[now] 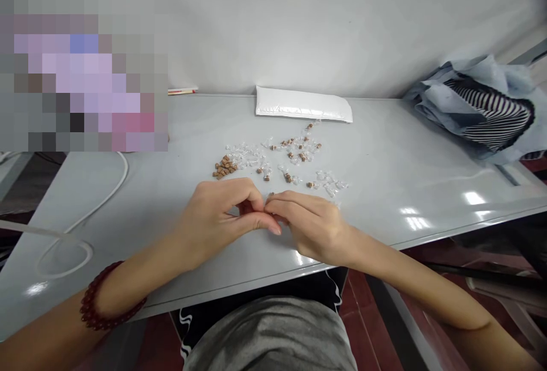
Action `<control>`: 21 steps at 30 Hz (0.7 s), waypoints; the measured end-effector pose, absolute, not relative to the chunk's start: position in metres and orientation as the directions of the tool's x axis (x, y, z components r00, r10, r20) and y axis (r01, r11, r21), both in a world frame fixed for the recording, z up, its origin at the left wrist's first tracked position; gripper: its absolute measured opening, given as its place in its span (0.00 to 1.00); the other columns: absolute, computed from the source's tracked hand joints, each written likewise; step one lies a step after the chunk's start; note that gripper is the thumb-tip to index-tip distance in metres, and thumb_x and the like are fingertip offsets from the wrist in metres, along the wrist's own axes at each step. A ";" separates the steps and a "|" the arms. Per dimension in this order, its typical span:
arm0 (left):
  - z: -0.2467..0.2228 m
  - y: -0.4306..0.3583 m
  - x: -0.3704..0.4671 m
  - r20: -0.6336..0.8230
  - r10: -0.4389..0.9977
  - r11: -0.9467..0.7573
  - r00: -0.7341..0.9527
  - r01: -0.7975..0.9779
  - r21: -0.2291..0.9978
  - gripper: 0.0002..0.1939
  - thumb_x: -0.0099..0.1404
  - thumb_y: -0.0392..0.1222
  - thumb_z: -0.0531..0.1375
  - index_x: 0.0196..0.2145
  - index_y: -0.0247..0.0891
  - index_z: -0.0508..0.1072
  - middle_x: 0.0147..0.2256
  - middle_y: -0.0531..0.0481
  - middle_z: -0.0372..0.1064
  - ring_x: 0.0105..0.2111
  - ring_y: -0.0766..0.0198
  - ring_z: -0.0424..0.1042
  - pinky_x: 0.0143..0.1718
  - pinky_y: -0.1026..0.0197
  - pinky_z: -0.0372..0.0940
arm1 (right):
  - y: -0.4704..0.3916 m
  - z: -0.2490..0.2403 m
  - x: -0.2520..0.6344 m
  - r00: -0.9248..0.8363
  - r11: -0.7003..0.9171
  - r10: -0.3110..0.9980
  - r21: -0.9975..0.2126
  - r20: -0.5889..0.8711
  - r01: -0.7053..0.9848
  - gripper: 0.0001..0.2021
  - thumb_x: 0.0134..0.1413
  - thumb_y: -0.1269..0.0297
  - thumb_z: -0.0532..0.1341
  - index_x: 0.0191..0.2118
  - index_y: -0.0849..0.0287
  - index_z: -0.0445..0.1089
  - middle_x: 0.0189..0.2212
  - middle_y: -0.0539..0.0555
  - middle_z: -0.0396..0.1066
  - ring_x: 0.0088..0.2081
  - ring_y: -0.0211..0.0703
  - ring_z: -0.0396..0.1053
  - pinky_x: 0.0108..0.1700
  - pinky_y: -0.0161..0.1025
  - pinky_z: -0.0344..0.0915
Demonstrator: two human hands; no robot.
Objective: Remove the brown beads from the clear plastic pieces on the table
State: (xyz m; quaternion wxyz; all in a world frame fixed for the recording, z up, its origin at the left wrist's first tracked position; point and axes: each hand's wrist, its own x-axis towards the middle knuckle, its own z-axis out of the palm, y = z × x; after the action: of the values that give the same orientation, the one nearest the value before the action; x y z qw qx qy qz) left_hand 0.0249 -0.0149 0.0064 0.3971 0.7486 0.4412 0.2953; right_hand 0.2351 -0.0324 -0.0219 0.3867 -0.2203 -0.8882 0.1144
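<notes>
My left hand (226,211) and my right hand (314,223) meet over the front middle of the table, their fingertips touching. Both are closed in a pinch. Whatever sits between them is mostly covered by the fingers; only a tiny brownish bit peeks out above the right fingertips. Just beyond lies a small heap of brown corks (224,167). Beside it are loose tiny clear bottles (247,155), with more clear bottles (331,182) to the right. Several corked little bottles (297,149) are scattered between these groups.
A white padded pouch (303,105) lies against the wall. Folded denim and striped cloth (491,109) is piled at the far right. A white cable (96,208) curls on the left, below a blurred-out area. A pen-like stick (182,91) rests at the back edge.
</notes>
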 end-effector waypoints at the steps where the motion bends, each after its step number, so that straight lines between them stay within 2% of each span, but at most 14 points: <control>1: 0.006 -0.012 0.025 0.059 0.897 -0.278 0.437 0.456 0.846 0.30 0.64 0.70 0.67 0.20 0.44 0.69 0.20 0.56 0.70 0.22 0.65 0.66 0.27 0.61 0.65 | -0.030 -0.021 0.239 -0.605 0.865 0.500 -0.386 0.619 0.320 0.17 0.64 0.86 0.52 0.46 0.62 0.72 0.37 0.57 0.78 0.37 0.40 0.76 0.38 0.36 0.77; 4: 0.008 0.000 0.015 -0.009 0.941 -0.193 0.339 0.558 0.807 0.28 0.61 0.70 0.67 0.21 0.44 0.71 0.20 0.55 0.69 0.23 0.63 0.65 0.27 0.60 0.62 | -0.013 -0.020 0.259 -0.569 0.753 0.657 -0.406 0.494 0.517 0.16 0.64 0.83 0.55 0.46 0.60 0.76 0.39 0.57 0.81 0.38 0.43 0.78 0.40 0.39 0.77; 6: 0.010 0.010 0.002 -0.028 0.975 -0.124 0.221 0.643 0.756 0.21 0.62 0.64 0.65 0.26 0.44 0.75 0.25 0.52 0.75 0.27 0.60 0.71 0.29 0.59 0.64 | 0.004 -0.024 0.275 -0.478 0.645 0.757 -0.394 0.445 0.655 0.13 0.67 0.78 0.56 0.42 0.59 0.78 0.38 0.58 0.81 0.36 0.45 0.78 0.40 0.42 0.76; 8: 0.012 0.021 -0.013 -0.041 0.988 -0.081 0.146 0.738 0.669 0.14 0.62 0.57 0.61 0.29 0.45 0.78 0.29 0.50 0.80 0.32 0.55 0.76 0.33 0.57 0.66 | 0.018 -0.029 0.288 -0.415 0.564 0.815 -0.392 0.404 0.727 0.13 0.68 0.74 0.56 0.41 0.60 0.80 0.42 0.62 0.81 0.36 0.47 0.77 0.40 0.45 0.75; 10: 0.010 0.029 -0.025 -0.065 0.990 -0.066 0.126 0.817 0.572 0.11 0.59 0.53 0.60 0.28 0.47 0.78 0.29 0.49 0.79 0.33 0.53 0.77 0.34 0.56 0.65 | 0.026 -0.033 0.297 -0.380 0.513 0.849 -0.398 0.367 0.761 0.12 0.68 0.71 0.58 0.41 0.60 0.80 0.45 0.63 0.81 0.36 0.48 0.77 0.39 0.47 0.74; 12: 0.005 0.034 -0.033 -0.090 0.986 -0.072 0.139 0.849 0.523 0.10 0.57 0.53 0.60 0.27 0.47 0.78 0.27 0.49 0.78 0.31 0.51 0.76 0.33 0.56 0.65 | 0.026 -0.032 0.304 -0.354 0.478 0.869 -0.407 0.345 0.778 0.11 0.67 0.68 0.60 0.44 0.59 0.81 0.47 0.63 0.81 0.35 0.48 0.76 0.39 0.48 0.73; 14: -0.001 0.035 -0.033 -0.089 0.982 -0.096 0.164 0.855 0.510 0.11 0.55 0.55 0.62 0.28 0.47 0.79 0.28 0.49 0.78 0.31 0.51 0.76 0.32 0.55 0.65 | 0.023 -0.027 0.311 -0.325 0.442 0.889 -0.420 0.323 0.792 0.10 0.67 0.65 0.62 0.46 0.58 0.81 0.47 0.62 0.81 0.34 0.47 0.75 0.39 0.48 0.72; 18: -0.009 0.033 -0.025 -0.089 0.973 -0.141 0.211 0.860 0.490 0.10 0.58 0.53 0.62 0.28 0.47 0.78 0.30 0.48 0.80 0.32 0.51 0.76 0.33 0.55 0.64 | 0.014 -0.013 0.331 -0.315 0.372 0.928 -0.472 0.200 0.799 0.11 0.67 0.57 0.64 0.43 0.56 0.81 0.41 0.58 0.81 0.33 0.47 0.74 0.39 0.47 0.72; 21: -0.010 0.031 -0.022 -0.092 0.968 -0.159 0.233 0.855 0.493 0.10 0.61 0.50 0.60 0.26 0.47 0.77 0.29 0.48 0.80 0.32 0.51 0.77 0.33 0.56 0.63 | 0.009 -0.010 0.343 -0.361 0.377 0.923 -0.502 0.134 0.778 0.11 0.66 0.56 0.66 0.45 0.56 0.82 0.42 0.59 0.81 0.36 0.48 0.76 0.40 0.47 0.74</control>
State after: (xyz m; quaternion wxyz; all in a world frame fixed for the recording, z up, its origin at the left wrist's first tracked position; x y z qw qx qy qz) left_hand -0.0221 0.0315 -0.0104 0.2284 0.7512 0.6068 0.1234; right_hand 0.3426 0.0094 -0.0098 0.2011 -0.5282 -0.8050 0.1801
